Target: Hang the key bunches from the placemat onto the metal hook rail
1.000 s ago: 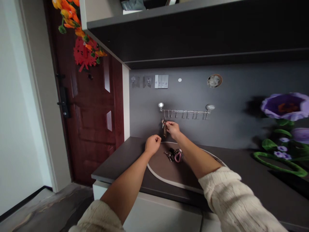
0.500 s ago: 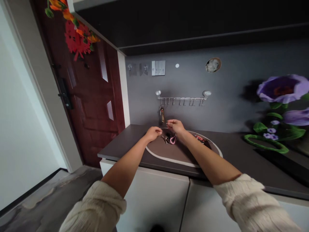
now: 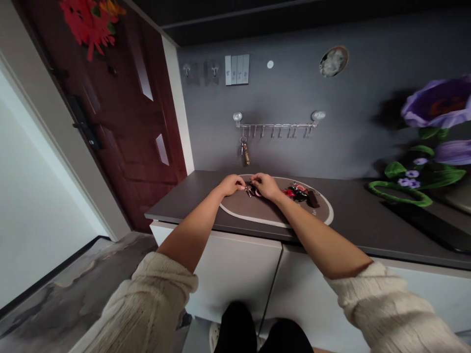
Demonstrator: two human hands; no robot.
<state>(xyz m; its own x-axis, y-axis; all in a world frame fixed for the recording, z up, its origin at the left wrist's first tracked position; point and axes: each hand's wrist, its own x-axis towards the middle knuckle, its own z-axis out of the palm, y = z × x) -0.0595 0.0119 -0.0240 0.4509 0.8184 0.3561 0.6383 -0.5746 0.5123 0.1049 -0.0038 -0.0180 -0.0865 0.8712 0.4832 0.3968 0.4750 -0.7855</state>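
A bunch of keys (image 3: 249,191) with a dark piece and a pink loop (image 3: 257,193) lies on the brown oval mat (image 3: 253,214). My left hand (image 3: 231,186) is at the keys' left side, its thumb and fingers pinched on them. From the right, my right hand (image 3: 266,187) reaches over the same bunch with curled fingers closed at its upper edge, partly hiding the pink loop. More keys with red and black fobs (image 3: 297,191) and a dark brown case (image 3: 312,198) lie on the mat, right of my right hand.
On the grey wall, a clear hook rail (image 3: 275,126) carries a hanging key ring with a brass-coloured fob (image 3: 246,153) at its left end. Purple artificial flowers (image 3: 441,108) stand on the counter (image 3: 353,215) at right. A dark red door (image 3: 121,122) is at left.
My right hand has come down from beside the hanging keys to the bunch on the mat. My left hand has stayed close by. The view has tilted downward, showing my legs.
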